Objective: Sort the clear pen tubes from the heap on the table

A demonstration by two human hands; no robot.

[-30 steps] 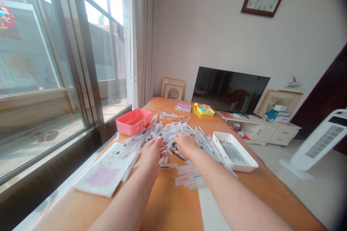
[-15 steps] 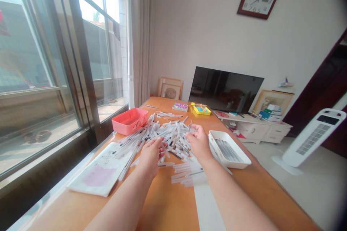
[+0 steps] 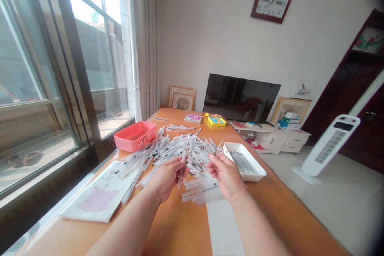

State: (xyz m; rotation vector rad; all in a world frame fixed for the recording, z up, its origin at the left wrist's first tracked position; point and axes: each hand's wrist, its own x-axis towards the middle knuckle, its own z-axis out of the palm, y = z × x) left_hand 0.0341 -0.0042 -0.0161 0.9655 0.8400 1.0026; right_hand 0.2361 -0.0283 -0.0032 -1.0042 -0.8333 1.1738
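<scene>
Since the pale tube (image 3: 181,175) looks light, stiff and slick, it would probably roll unless pinched near its middle, roughly where the left hand (image 3: 173,172) grips it above the desk (image 3: 177,224), between the side edges. The right hand (image 3: 224,173) seems to pinch a thin stick (image 3: 216,150). Beyond lies a pile (image 3: 171,148), with a pink box (image 3: 125,144) by the left edge and a white tray (image 3: 255,177) by the right.

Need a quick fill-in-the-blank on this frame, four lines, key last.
1. The wide clear tube is held in the ____ hand.
2. The white tray stands to the ____ of the pile of tubes.
3. The box beside the book is mostly ____.
4. High on the wall hangs a framed ____.

Missing words: left; right; yellow; clock.
</scene>
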